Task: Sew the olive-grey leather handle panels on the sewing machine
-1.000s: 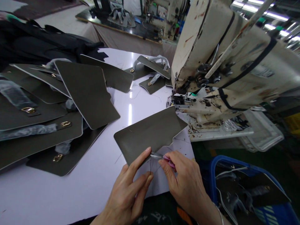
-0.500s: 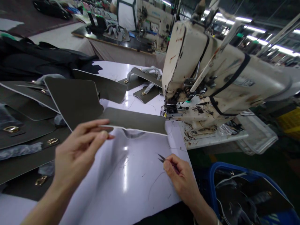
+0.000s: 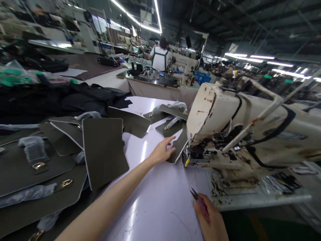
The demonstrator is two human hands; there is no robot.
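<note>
My left hand [image 3: 162, 151] reaches across the white table, its fingers stretched and apart. Its fingertips are over or touching an olive-grey panel [image 3: 179, 147] with a pale edge, which lies just left of the sewing machine's needle area [image 3: 193, 155]. I cannot tell whether they press on it. My right hand [image 3: 213, 217], lower right, is closed around small thread snips [image 3: 202, 204] with pinkish handles, their dark points facing up and left. Another olive-grey panel [image 3: 104, 150] leans upright on the left pile, and panels with plastic-wrapped handles [image 3: 172, 122] lie beyond my left hand.
The rusty cream sewing machine [image 3: 240, 124] fills the right side. On the left are stacked panels with gold buckles [image 3: 66, 183] and a heap of black fabric [image 3: 57, 102]. A person in a white top [image 3: 159, 60] is at another machine farther back. Loose threads lie on the table.
The view has tilted up. My left hand has moved away from me and right, toward the machine, and the panel that was beneath its fingers is farther off. My right hand still grips the snips.
</note>
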